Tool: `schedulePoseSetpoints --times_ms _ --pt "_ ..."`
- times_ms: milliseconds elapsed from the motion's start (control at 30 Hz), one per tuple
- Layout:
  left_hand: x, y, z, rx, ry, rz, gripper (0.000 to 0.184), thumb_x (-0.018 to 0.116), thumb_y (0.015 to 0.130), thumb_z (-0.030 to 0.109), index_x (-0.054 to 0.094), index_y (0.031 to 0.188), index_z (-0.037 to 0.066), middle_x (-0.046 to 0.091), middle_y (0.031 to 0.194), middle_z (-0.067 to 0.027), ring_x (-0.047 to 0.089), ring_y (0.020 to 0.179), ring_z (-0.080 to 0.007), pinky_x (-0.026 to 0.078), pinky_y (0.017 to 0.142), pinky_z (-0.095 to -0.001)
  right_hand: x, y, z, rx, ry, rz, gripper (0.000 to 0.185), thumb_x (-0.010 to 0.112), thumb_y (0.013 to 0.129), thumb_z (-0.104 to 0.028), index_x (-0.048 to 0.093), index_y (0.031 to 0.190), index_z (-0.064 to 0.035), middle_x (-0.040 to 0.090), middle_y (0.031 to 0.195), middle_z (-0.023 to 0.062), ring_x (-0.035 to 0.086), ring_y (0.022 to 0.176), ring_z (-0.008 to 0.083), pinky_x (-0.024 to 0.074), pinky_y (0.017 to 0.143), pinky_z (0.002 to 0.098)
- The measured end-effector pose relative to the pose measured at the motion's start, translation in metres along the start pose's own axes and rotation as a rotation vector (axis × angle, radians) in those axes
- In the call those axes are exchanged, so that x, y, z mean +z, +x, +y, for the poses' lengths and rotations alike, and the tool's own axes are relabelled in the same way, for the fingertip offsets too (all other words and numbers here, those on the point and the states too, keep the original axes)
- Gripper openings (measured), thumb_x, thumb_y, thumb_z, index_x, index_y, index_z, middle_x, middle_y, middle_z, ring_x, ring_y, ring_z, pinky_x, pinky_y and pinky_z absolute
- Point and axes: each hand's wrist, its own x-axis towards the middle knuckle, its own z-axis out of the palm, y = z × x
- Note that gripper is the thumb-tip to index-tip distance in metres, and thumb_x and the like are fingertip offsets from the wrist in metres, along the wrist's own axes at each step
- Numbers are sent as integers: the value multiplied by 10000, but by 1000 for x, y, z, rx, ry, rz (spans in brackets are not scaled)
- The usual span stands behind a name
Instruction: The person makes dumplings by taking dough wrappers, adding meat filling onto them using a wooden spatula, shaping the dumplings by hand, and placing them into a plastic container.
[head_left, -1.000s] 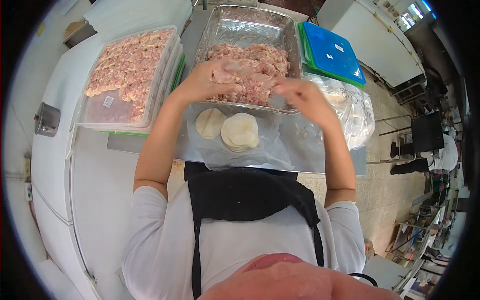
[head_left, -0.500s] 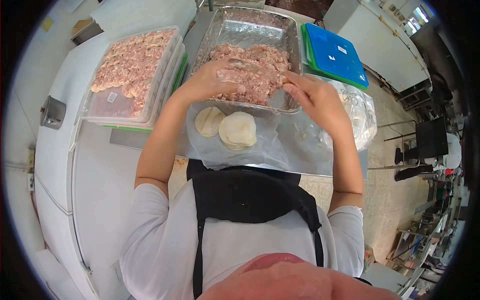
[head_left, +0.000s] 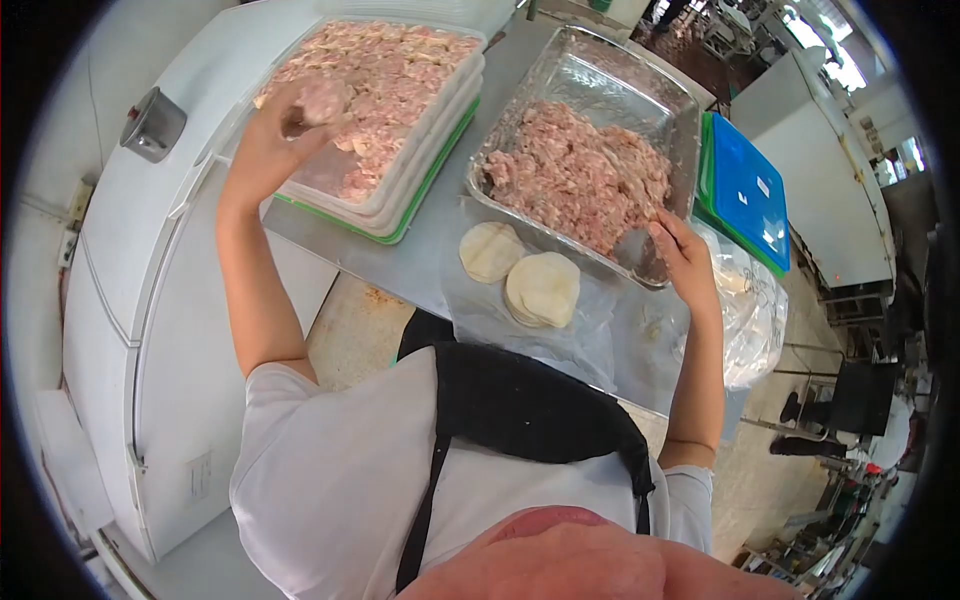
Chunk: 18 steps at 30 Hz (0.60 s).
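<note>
My left hand [head_left: 275, 145] is over the near left part of a clear plastic container [head_left: 425, 150] packed with rows of meat-filled dumplings [head_left: 400, 70]. Its fingers curl round one meat-filled dumpling [head_left: 325, 100]. At the near right corner of a metal tray [head_left: 570, 238], my right hand [head_left: 685, 262] is closed, its fingertips at the edge of the raw minced meat [head_left: 580, 170]; I cannot make out what it grips. Between the hands, two stacks of round dough wrappers, a smaller one [head_left: 490, 252] and a taller one [head_left: 542, 290], lie on a plastic sheet [head_left: 480, 325].
Blue and green lids [head_left: 745, 190] are stacked right of the tray, above a clear plastic bag [head_left: 745, 310]. A metal pot [head_left: 153, 125] stands on a white surface at far left. Another person [head_left: 895, 430] is at the far right.
My left hand has moved from the meat tray to the container on the left, carrying a dumpling. My right hand has moved to the tray's near right corner. The view has turned left.
</note>
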Motion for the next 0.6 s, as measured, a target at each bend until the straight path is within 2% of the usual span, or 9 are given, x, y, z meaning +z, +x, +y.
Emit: schedulePoseSetpoints --times_ms 33,67,133,267,333,367,433,500,600 --pt "-6 -1 -9 -10 204 128 555 736 738 211 557 1225 14 630 903 -94 605 821 -204 475 705 -345 -1 3 -1 124 4 -25 405 601 938 -244 574 1243 22 664 1123 120 592 1045 167 433 922 277" --pt "-11 0 -17 -16 207 132 555 736 738 211 557 1225 14 630 903 -94 605 821 -204 475 705 -345 1 6 12 27 -10 14 399 604 937 -246 584 1225 30 665 1115 106 590 1036 164 436 911 275" --pt "-19 1 -24 -186 481 65 617 712 746 190 501 1308 50 640 890 -142 628 813 -247 491 719 -370 4 11 13 52 3 8 400 605 937 -250 586 1219 33 661 1125 110 588 1041 163 434 914 275" --pt "-8 3 -17 -204 445 28 679 693 754 172 424 1373 98 652 901 -184 642 835 -297 500 746 -383 8 20 13 40 -9 -4 408 603 939 -261 587 1208 45 647 1150 131 579 1060 165 422 932 279" --pt "-3 1 -6 -228 243 -116 723 666 776 144 347 1424 140 664 934 -204 646 851 -325 499 767 -399 11 20 6 13 -27 -1 408 597 943 -264 586 1204 50 646 1156 131 575 1070 168 417 942 284" --pt "-1 2 -10 -228 242 -118 723 666 776 144 347 1424 140 664 934 -204 646 851 -325 499 767 -399 12 20 2 -15 -43 1 408 590 947 -267 585 1200 54 644 1161 132 571 1081 171 412 952 288" --pt "7 1 -20 -22 431 -43 743 647 788 113 311 1450 145 665 965 -205 648 854 -330 495 768 -391 15 23 0 -5 -37 -9 413 578 954 -282 588 1196 52 642 1160 140 568 1086 172 408 955 290" --pt "7 11 -30 -49 468 -84 753 644 789 103 302 1458 151 663 985 -205 647 866 -328 497 780 -384 19 25 -5 8 -31 -23 418 566 960 -297 590 1193 49 640 1158 148 565 1092 173 404 957 291" --pt "6 15 -27 -73 455 -139 749 645 787 90 313 1456 152 656 1032 -199 642 876 -323 500 790 -375 19 32 -22 44 -77 -98 389 551 960 -317 637 1115 29 662 1048 189 626 981 249 450 875 307"
